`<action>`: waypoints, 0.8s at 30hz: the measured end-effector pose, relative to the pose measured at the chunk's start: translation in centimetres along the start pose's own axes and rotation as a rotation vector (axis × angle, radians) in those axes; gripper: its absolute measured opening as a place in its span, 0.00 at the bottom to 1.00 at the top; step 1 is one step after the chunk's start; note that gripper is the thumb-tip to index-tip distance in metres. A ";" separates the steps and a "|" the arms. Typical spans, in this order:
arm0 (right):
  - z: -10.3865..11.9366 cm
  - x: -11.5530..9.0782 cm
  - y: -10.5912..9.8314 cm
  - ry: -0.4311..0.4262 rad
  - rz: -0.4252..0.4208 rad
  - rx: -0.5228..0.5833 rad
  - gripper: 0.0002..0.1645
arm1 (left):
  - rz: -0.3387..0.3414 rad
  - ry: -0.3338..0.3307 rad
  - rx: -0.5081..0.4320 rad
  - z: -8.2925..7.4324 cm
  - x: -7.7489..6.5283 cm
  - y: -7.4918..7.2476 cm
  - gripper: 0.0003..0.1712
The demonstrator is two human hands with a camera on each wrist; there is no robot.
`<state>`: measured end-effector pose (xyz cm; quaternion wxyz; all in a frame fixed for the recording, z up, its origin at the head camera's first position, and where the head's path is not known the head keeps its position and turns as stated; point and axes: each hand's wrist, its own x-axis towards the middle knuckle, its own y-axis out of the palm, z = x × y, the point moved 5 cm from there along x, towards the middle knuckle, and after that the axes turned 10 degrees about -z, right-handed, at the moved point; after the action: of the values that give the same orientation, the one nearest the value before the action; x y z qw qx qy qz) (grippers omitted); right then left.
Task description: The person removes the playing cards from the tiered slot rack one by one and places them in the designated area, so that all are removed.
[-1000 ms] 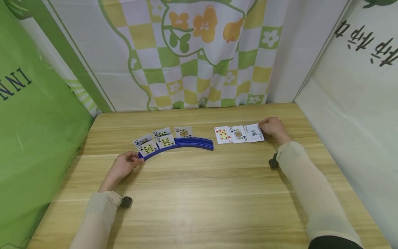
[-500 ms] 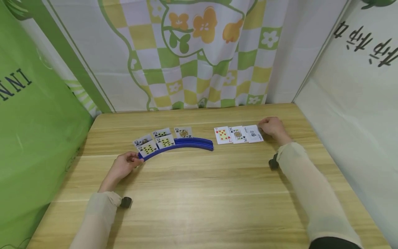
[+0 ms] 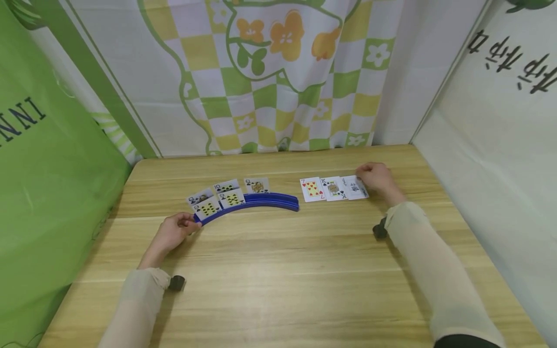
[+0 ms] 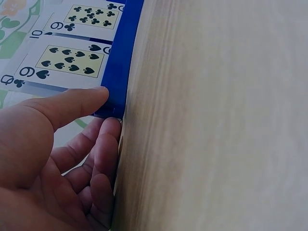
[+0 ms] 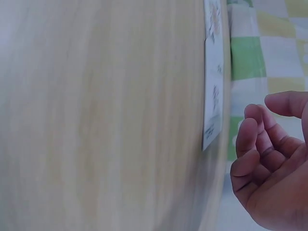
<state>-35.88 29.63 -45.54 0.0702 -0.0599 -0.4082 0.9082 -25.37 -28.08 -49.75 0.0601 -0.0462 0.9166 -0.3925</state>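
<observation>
A curved blue card holder (image 3: 274,198) stands left of the table's middle. My left hand (image 3: 174,230) pinches its left end, thumb on top and fingertips at the end. In its front row are a nine of spades (image 4: 70,62) and a nine of clubs (image 4: 91,18). Behind them stand a queen of clubs (image 3: 200,196), a ten (image 3: 226,184) and a separate queen (image 3: 256,185). At the right, my right hand (image 3: 377,179) is over the far right edge of a joker card (image 3: 354,188). Its fingers are loosely bent, holding nothing in the right wrist view (image 5: 269,159).
A red seven (image 3: 312,188) and a black king (image 3: 332,187) lie face up beside the joker, slightly overlapping in a row. Bare wooden table (image 3: 278,270) stretches in front. A patterned curtain (image 3: 283,96) hangs behind the table's far edge.
My right hand has shifted slightly left, coming over the joker's edge. The left hand, the holder and the cards have stayed nearly where they were.
</observation>
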 end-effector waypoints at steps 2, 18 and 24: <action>0.5 -0.2 0.1 -0.015 0.008 0.017 0.24 | 0.002 -0.002 0.003 0.0 0.0 0.0 0.25; 4.1 -1.1 2.7 -0.080 0.059 0.149 0.21 | 0.006 -0.014 0.014 -0.1 -0.1 0.0 0.26; 5.9 -1.8 3.7 -0.117 0.079 0.165 0.19 | 0.003 -0.008 0.012 -0.1 -0.1 0.0 0.26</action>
<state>-35.34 22.53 -44.34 0.0149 -0.0168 -0.3326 0.9428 -25.25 -28.01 -49.63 0.0646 -0.0460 0.9141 -0.3976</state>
